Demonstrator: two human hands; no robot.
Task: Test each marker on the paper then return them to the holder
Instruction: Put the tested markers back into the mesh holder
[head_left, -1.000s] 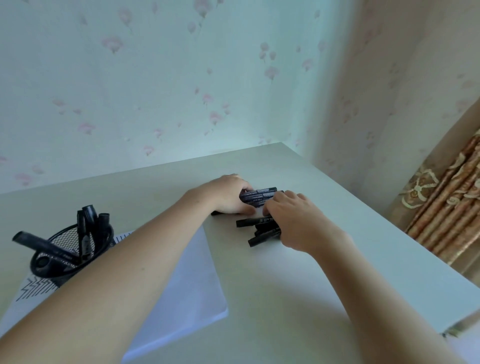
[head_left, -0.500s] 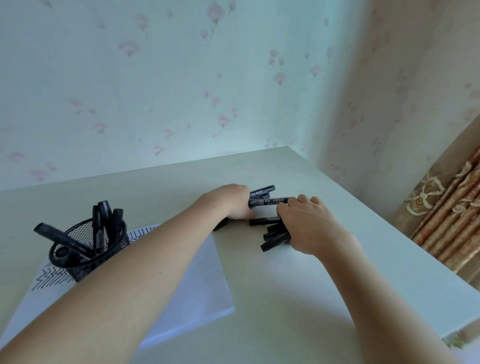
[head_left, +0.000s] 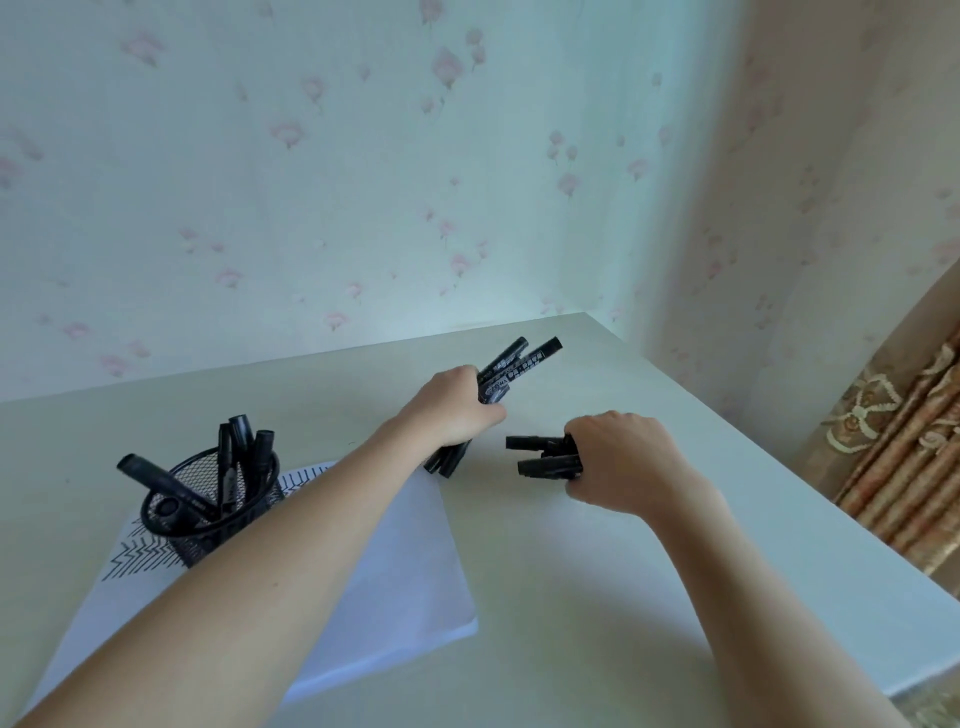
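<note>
My left hand (head_left: 453, 410) grips a bundle of black markers (head_left: 511, 366), tilted up off the table with their far ends pointing up and right. My right hand (head_left: 626, 462) curls round another small bunch of black markers (head_left: 545, 456) lying low on the table to its left. A black mesh holder (head_left: 208, 506) stands at the left on the white paper (head_left: 395, 561) and holds several black markers. Black zigzag test lines (head_left: 137, 556) mark the paper beside the holder.
The pale table (head_left: 597, 597) sits in a room corner, with flowered wallpaper behind and to the right. A patterned curtain (head_left: 904, 457) hangs past the table's right edge. My left forearm crosses over the paper.
My hands have drawn apart. The left one has lifted its bundle of markers off the table and tilted it upward, while the right one has gathered the other markers.
</note>
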